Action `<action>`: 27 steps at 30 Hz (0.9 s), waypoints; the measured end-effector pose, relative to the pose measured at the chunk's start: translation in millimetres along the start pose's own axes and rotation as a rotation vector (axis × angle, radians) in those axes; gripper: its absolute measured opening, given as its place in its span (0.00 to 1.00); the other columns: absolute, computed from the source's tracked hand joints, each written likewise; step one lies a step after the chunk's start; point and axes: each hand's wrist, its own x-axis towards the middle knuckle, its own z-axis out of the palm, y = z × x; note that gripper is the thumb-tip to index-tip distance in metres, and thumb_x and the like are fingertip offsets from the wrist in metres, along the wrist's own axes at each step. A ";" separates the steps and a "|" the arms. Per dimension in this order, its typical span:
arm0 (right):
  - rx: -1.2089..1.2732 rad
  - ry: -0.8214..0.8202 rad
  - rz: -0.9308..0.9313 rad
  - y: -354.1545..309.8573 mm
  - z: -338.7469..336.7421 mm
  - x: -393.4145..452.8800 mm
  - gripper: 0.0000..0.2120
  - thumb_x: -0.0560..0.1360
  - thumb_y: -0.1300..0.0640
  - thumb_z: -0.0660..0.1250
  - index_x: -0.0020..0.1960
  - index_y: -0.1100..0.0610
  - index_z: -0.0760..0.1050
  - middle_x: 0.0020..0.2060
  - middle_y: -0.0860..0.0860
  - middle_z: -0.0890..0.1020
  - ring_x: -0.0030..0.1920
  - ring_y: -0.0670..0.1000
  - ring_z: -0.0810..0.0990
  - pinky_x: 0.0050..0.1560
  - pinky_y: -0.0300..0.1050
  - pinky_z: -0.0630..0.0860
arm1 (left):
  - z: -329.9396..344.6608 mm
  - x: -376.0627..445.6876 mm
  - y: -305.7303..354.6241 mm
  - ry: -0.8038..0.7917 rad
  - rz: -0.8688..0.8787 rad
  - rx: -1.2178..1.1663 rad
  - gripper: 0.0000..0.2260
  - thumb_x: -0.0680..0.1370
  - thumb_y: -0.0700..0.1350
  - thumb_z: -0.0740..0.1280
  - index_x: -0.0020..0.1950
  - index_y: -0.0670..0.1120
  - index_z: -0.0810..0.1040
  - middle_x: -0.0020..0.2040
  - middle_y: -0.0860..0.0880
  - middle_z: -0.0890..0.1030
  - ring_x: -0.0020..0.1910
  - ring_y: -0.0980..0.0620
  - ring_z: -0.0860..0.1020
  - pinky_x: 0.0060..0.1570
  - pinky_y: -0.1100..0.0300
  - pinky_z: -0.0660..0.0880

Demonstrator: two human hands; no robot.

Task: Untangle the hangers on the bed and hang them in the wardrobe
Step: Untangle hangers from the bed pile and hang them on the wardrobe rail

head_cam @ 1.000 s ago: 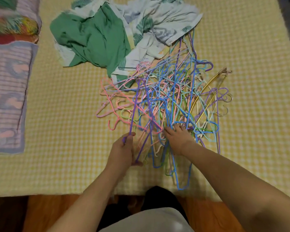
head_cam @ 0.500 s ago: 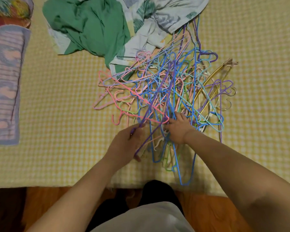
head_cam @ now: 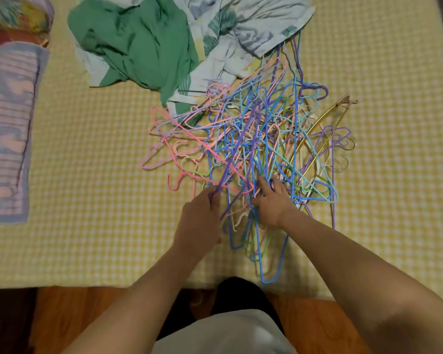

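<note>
A tangled heap of thin hangers (head_cam: 256,146), pink, blue, purple, green and gold, lies on the yellow checked bed cover (head_cam: 92,190). My left hand (head_cam: 198,221) sits at the heap's near left edge and grips a purple hanger (head_cam: 237,152) by its lower end; the hanger slants up and away into the pile. My right hand (head_cam: 273,203) is pushed into the near side of the heap, fingers spread among pink and blue wires; whether it grips any of them is hidden. The wardrobe is out of view.
A crumpled green and leaf-print cloth (head_cam: 164,39) lies at the back, touching the heap. A striped folded blanket (head_cam: 8,129) sits at the left edge. The bed's near edge (head_cam: 87,283) borders a wooden floor (head_cam: 312,325). My legs stand against it.
My left hand has moved right and forward, swinging the purple hanger from nearly upright to a slant across the pile. My right hand stayed buried in the heap's near side.
</note>
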 end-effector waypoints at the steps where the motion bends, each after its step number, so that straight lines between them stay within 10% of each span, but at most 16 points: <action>1: 0.004 -0.007 0.010 0.8 1.2 -0.9 0.23 0.78 0.49 0.62 0.72 0.38 0.67 0.80 0.56 0.42 0.77 0.69 0.39 0.76 0.65 0.42 | 5.8 -1.0 1.7 0.013 -0.012 -0.010 0.11 0.84 0.48 0.57 0.58 0.60 0.77 0.33 0.50 0.76 0.26 0.44 0.79 0.25 0.49 0.79; 11: 0.007 -0.149 0.001 1.2 -7.6 3.4 0.28 0.78 0.55 0.64 0.74 0.37 0.63 0.78 0.55 0.48 0.72 0.68 0.59 0.72 0.62 0.61 | 30.6 -1.6 4.2 0.010 0.083 0.364 0.17 0.85 0.50 0.53 0.73 0.53 0.69 0.49 0.39 0.83 0.50 0.35 0.80 0.48 0.47 0.73; 27: 0.062 -0.125 0.022 -0.2 -13.9 3.8 0.24 0.79 0.58 0.61 0.72 0.40 0.67 0.77 0.56 0.49 0.74 0.69 0.56 0.71 0.65 0.64 | 6.4 -3.4 28.1 0.067 -0.054 0.003 0.10 0.83 0.52 0.56 0.59 0.62 0.75 0.33 0.51 0.76 0.32 0.44 0.81 0.33 0.44 0.81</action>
